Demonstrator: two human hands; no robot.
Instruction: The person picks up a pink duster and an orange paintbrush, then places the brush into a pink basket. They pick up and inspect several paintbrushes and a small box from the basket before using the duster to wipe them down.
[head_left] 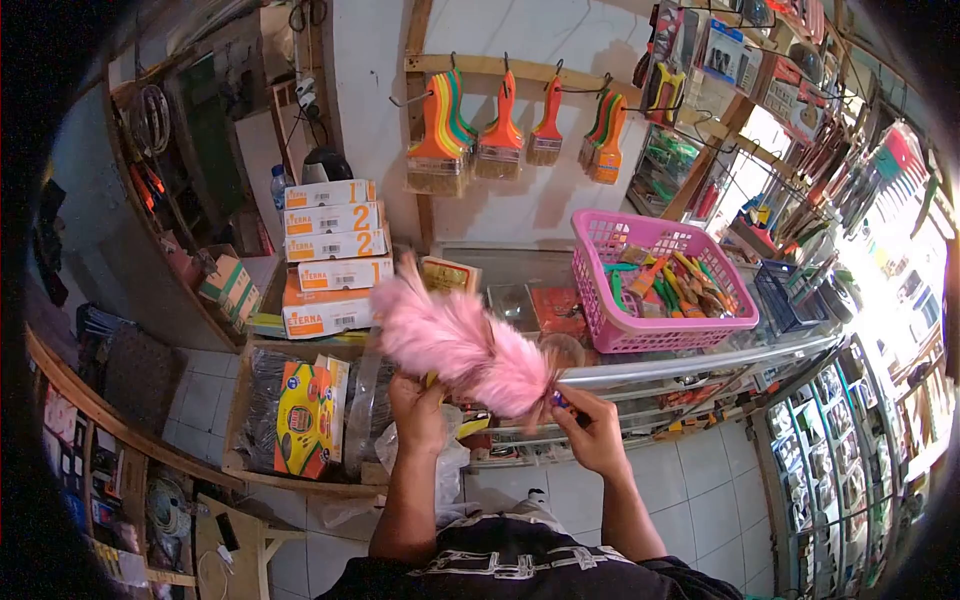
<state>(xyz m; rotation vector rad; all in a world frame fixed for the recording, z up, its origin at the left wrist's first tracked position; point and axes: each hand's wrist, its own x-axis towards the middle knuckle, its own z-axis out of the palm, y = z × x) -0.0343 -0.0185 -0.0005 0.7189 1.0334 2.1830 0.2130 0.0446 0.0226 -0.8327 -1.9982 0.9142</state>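
A fluffy pink feather duster (460,345) slants across the middle of the view, in front of the glass counter. My right hand (592,428) is closed round its lower right end, where a small bit of blue shows at the fingers. My left hand (416,408) is raised under the duster's left part, and something yellow shows at its fingertips. The feathers hide most of those fingers, so what they grip cannot be made out. A crumpled clear plastic bag (452,455) hangs beside my left wrist.
A pink basket (640,335) of coloured-handled tools stands on the counter at right. Stacked white and orange boxes (335,273) stand at left, above a wooden tray (300,483) holding a yellow box. Paintbrushes (501,135) hang on the wall; goods racks (822,440) line the right side.
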